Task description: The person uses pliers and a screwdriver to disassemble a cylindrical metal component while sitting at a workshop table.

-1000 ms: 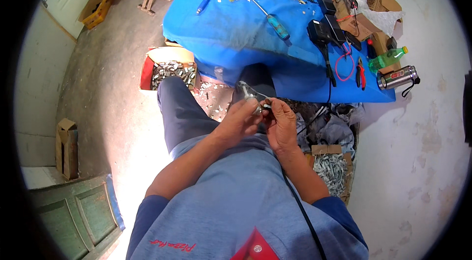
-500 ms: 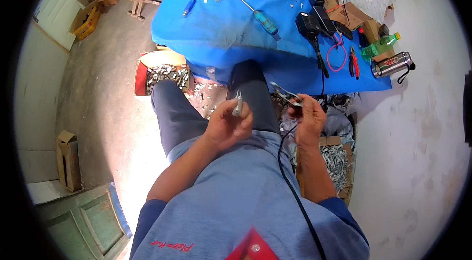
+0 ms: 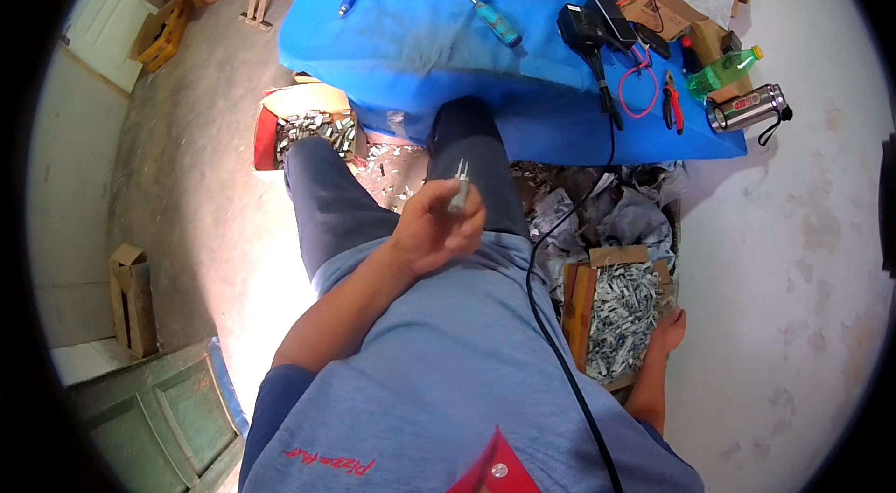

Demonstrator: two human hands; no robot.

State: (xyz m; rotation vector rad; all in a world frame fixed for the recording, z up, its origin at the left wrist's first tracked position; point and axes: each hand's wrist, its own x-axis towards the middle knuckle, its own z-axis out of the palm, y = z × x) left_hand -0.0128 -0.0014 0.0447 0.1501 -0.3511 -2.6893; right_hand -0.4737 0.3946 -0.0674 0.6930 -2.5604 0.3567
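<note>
In front of my lap, my left hand (image 3: 435, 234) is closed around a small pale-grey two-pronged piece (image 3: 459, 191), its prongs pointing up and away from me. Low on the right, my right hand (image 3: 668, 333) is beside the outer side of a cardboard box (image 3: 620, 254) full of thin silvery strips (image 3: 623, 311). Its fingers are small and partly hidden, and nothing shows in them. A black cable (image 3: 553, 330) runs down from the table across my shirt, between my arms.
On the blue-covered table (image 3: 401, 55) lie a teal-handled screwdriver (image 3: 497, 24), red-handled pliers (image 3: 672, 105), black adapters (image 3: 581, 28), a green bottle (image 3: 726, 71) and a steel flask (image 3: 749, 109). A box of small metal pieces (image 3: 265, 131) stands left of my knee; the wall (image 3: 803, 241) is close right.
My right hand has moved down and right from my lap to the strip box; the flat silvery piece it held is out of sight. My left hand keeps the pronged piece, nearly in place.
</note>
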